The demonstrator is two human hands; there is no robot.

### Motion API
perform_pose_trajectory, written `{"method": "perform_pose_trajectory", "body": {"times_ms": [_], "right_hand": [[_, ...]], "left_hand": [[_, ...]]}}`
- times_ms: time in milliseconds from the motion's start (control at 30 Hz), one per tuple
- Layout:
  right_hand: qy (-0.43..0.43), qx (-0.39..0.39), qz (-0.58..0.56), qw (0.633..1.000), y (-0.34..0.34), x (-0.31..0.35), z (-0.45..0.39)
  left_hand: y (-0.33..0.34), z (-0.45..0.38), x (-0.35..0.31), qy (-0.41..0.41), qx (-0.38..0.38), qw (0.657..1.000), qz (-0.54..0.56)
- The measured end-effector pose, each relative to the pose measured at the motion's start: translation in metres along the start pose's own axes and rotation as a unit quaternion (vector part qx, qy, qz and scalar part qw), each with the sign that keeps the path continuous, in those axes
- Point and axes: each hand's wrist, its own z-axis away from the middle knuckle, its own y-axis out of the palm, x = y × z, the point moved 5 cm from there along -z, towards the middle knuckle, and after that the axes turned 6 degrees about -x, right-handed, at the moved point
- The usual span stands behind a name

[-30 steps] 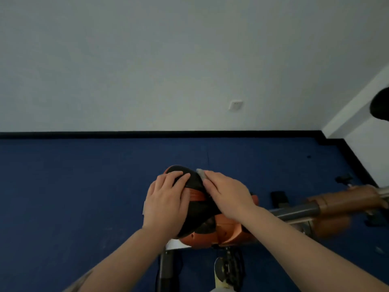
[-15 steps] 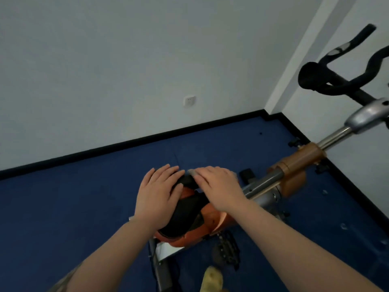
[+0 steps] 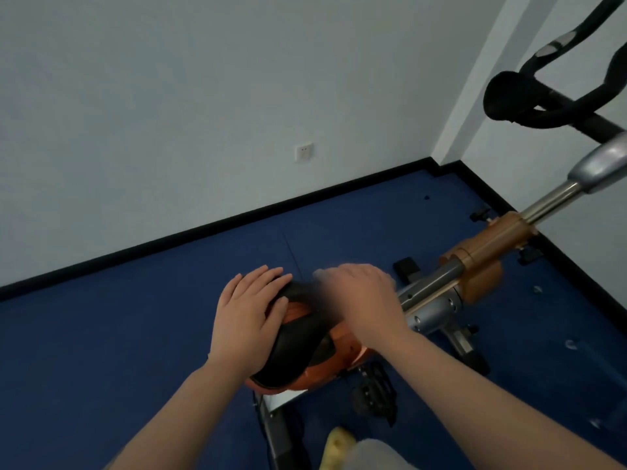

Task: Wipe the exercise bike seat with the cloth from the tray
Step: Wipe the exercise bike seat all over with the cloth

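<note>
- The seat (image 3: 298, 344), black on top with orange sides, is in the low middle of my view, on its post above the blue floor (image 3: 101, 334), and both my hands are on it.
- My left hand (image 3: 247, 310) lies flat and open on the left side of the seat, the fingers spread over its edge; it grips nothing, I think it only steadies the seat.
- My right hand (image 3: 363, 300) is on the front right part of the seat, blurred, and curled downward. I cannot tell if it is closed on something.
- The cloth I cannot see clearly. A pale smear shows at the tips of the right fingers, but it is too blurred to name. The tray is not in view.
- So I judge that the wiping is in progress, not finished: the middle and back of the seat are bare, and I cannot tell whether they are wiped.
- Further out, the orange and silver frame (image 3: 481, 256) goes up to the right toward the black handlebars (image 3: 543, 106), near the corner of the white wall (image 3: 169, 113).
</note>
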Motion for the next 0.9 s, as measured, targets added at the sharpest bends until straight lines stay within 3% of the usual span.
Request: {"method": "perform_pose_trajectory", "body": {"times_ms": [133, 200, 300, 400, 467, 567, 633, 800, 900], "right_hand": [[0.188, -0.027, -0.124, 0.974, 0.003, -0.034, -0.009], [0.236, -0.032, -0.039, 0.970, 0.007, -0.023, -0.014], [0.120, -0.048, 0.083, 0.988, 0.010, 0.017, -0.007], [0.025, -0.032, 0.024, 0.999, 0.011, 0.028, 0.007], [0.026, -0.023, -0.004, 0.999, 0.008, 0.004, 0.002], [0.209, -0.042, -0.144, 0.966, 0.002, -0.040, -0.003], [0.301, -0.080, -0.170, 0.935, 0.005, -0.040, -0.004], [0.388, -0.229, -0.132, 0.883, 0.009, 0.008, 0.021], [0.407, -0.206, -0.179, 0.872, 0.034, 0.058, 0.051]], "left_hand": [[-0.002, -0.002, 0.001, -0.008, -0.005, 1.000, 0.016], [-0.002, -0.002, 0.002, -0.007, -0.004, 1.000, 0.018], [-0.003, -0.002, 0.001, -0.006, -0.001, 1.000, 0.023], [-0.002, 0.001, 0.000, 0.001, 0.003, 1.000, 0.017], [-0.003, 0.002, 0.000, 0.005, 0.009, 1.000, 0.013], [-0.003, 0.001, -0.001, 0.011, 0.021, 1.000, -0.006], [-0.003, -0.001, -0.001, 0.028, 0.033, 0.999, -0.026], [-0.009, -0.024, 0.006, 0.117, 0.056, 0.990, -0.052], [-0.004, -0.035, 0.010, 0.158, 0.080, 0.984, -0.027]]}}
